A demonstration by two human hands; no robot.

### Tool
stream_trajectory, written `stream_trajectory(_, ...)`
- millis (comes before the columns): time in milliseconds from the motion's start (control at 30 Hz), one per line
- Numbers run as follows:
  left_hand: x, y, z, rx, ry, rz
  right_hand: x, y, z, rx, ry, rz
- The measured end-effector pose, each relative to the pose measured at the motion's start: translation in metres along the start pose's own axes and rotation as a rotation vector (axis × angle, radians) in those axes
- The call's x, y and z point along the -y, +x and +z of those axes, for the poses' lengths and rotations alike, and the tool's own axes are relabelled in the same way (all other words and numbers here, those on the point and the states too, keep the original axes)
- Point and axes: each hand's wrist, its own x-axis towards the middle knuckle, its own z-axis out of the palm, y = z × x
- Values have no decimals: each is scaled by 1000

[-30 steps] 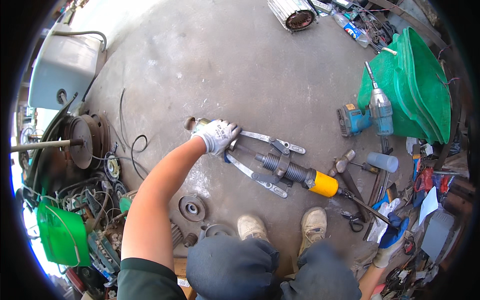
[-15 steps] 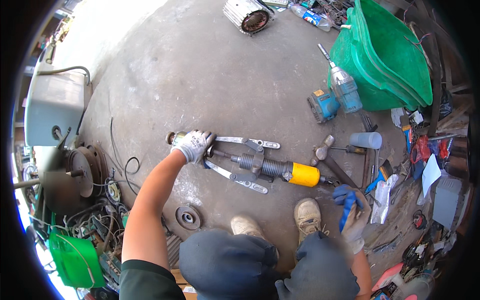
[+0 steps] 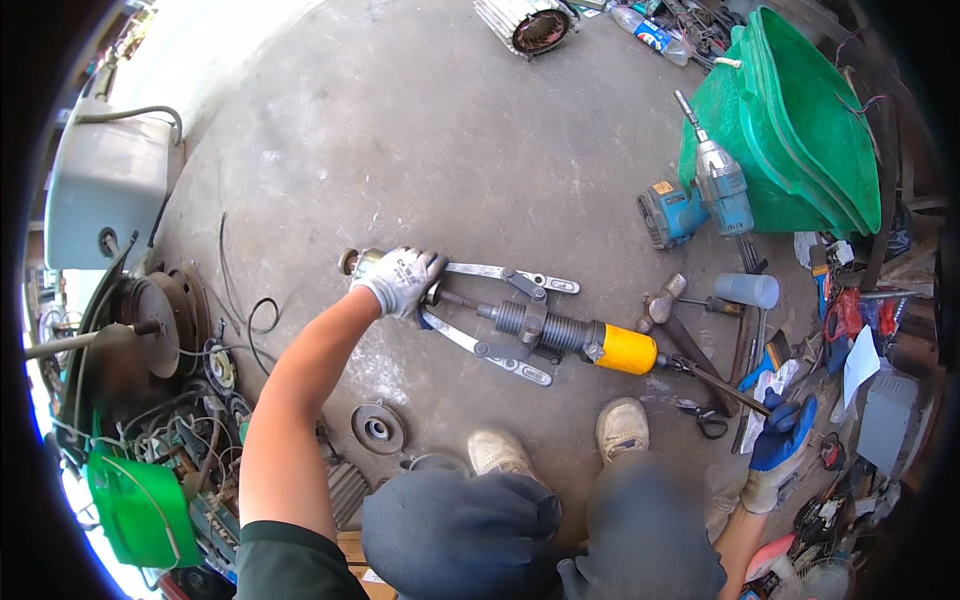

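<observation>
A: Puller's position?
B: Lying aslant mid-floor: steel two-armed puller with threaded body and yellow cylinder, well in from the grey concrete floor's cluttered right edge. Arms point toward the left edge.
A: Left hand?
B: White-and-blue gloved left hand, fingers closed over a short metal cylinder at the arm tips.
A: Right?
B: Matching gloved right hand, near the floor's right edge. Fingers curled round the outer end of a slim dark steel rod, which meets the puller's yellow end.
A: Nearby?
B: Steel-headed hammer just beside the yellow cylinder; blue-and-grey cordless impact wrench beside a green plastic bin.
</observation>
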Motion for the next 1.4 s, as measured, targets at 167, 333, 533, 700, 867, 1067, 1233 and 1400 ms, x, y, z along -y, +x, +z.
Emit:
stream_trajectory(167, 14, 37, -21, 99, 13, -12, 16, -16, 78, 126, -221, -68)
stream_trajectory(333, -26, 50, -26, 136, 16, -34, 10, -19, 86, 441, -480, -259)
stream_trajectory(533, -63, 47, -39, 119, 54, -56, 18, 28, -34, 176, -642, -354)
stream_trajectory(700, -38, 46, -54, 111, 36, -19, -32, 71, -184, -348, 127, 505)
stream_trajectory(867, -5, 12, -29, 68, 16, 6, -10, 23, -87, -110, -8, 128)
stream_trajectory(1067, 5, 7, -7, 152, 30, -23, 37, -24, 37, 144, -141, -100)
stream_trajectory(1233, 4, 33, -3, 111, 47, -21, 44, -32, 94, 225, -288, -113)
stream_trajectory(1400, -66, 37, -53, 204, 49, -104, 66, 2, 70, 520, -509, -233)
